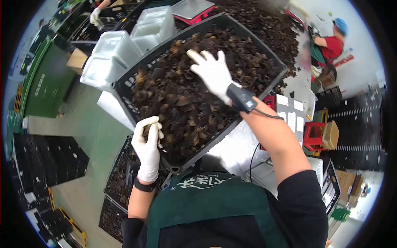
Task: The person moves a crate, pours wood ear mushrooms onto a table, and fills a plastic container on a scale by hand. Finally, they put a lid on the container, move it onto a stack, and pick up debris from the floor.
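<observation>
A black plastic crate [226, 144] full of dark brown wood ear mushrooms [182, 101] is tilted in front of me. My right hand [211, 74], in a white glove, lies over the pile toward its far side, fingers spread and nothing in them. A small black device is strapped to that wrist. At the crate's left rim is my left hand [147, 142], also gloved, its fingers curled toward the thumb around a small brown mushroom piece [145, 131].
More mushrooms [269, 25] are heaped on the table behind the crate. White plastic tubs [111, 51] and a scale [192, 9] stand beyond. Below left are more filled crates [118, 177]. A person in red [332, 46] works at right; another gloved hand [95, 16] shows top left.
</observation>
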The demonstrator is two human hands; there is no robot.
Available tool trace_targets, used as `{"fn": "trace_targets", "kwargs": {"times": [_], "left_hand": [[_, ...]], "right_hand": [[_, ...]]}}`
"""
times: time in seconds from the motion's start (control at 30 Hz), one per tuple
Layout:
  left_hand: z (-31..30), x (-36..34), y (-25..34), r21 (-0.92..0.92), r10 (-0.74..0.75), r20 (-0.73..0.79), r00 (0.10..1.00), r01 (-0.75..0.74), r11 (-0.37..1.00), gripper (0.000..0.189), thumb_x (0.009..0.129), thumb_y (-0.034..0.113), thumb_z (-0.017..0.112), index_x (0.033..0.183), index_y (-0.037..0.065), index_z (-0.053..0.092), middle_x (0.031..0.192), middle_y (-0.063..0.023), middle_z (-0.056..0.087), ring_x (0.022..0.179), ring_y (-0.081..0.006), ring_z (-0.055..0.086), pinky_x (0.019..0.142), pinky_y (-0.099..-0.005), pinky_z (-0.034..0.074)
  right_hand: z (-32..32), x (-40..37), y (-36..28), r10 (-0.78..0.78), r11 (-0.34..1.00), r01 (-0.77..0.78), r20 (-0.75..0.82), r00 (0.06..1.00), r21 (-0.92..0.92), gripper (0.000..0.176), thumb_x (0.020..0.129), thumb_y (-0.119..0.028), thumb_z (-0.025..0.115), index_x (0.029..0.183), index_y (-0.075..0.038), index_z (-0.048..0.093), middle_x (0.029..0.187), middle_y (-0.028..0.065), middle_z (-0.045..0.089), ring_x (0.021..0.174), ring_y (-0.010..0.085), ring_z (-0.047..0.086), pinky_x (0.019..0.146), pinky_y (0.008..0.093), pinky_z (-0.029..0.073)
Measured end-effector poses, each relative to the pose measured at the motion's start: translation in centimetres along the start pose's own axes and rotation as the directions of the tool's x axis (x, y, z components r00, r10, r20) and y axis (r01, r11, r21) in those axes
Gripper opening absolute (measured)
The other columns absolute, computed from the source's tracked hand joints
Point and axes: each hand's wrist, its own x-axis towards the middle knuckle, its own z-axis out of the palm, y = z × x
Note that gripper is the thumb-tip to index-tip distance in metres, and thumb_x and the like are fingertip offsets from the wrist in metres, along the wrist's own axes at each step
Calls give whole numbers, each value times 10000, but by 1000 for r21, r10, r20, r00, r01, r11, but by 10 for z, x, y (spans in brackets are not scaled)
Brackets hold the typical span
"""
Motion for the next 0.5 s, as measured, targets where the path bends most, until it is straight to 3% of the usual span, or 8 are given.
{"fn": "trace_targets", "kwargs": {"times": [0.1,0.13,0.3,0.4,0.43,0.5], "left_hand": [[-1,0,1,-45,3,-12,1000,-3,999,134,965,67,553,1067,32,632,837,-16,624,608,-47,515,505,-175,360],[-1,0,1,-59,-5,-18,1000,4,998,135,964,74,557,1068,35,634,836,-16,627,608,-47,517,506,-176,361],[-3,0,0,-87,25,-30,999,-27,996,140,966,83,553,1074,41,632,840,-13,632,608,-47,520,506,-177,357],[-4,0,-1,-108,38,-21,999,-40,993,141,971,90,549,1077,40,628,847,-13,630,609,-48,520,503,-179,357],[-5,1,-2,-115,37,-14,999,-39,993,144,972,95,551,1082,40,625,850,-15,629,610,-49,520,502,-179,358],[-6,2,-2,-137,33,-18,999,-35,990,150,977,103,548,1096,40,615,858,-20,626,613,-54,522,500,-181,361]], "right_hand": [[4,0,17,149,989,-148,-87,985,23,294,853,-129,559,1139,-173,615,1418,114,455,1241,309,483,955,629,366],[5,-1,28,182,983,-182,-38,983,-16,338,821,-145,603,1155,-198,606,1392,106,478,1226,308,494,932,595,398],[-13,-6,67,373,911,-381,81,924,158,576,660,-329,742,1210,-257,590,1369,125,515,1177,336,545,956,492,464],[-15,-17,97,370,854,-456,322,871,251,712,666,-445,753,1326,-271,548,1415,165,472,1273,366,477,1062,462,407],[-24,-21,101,325,811,-451,354,877,374,751,687,-445,766,1369,-244,523,1442,167,446,1315,367,439,1099,450,369],[-32,-32,98,334,803,-377,175,926,461,757,694,-430,781,1368,-199,525,1449,174,435,1324,353,434,1105,448,359]]}}
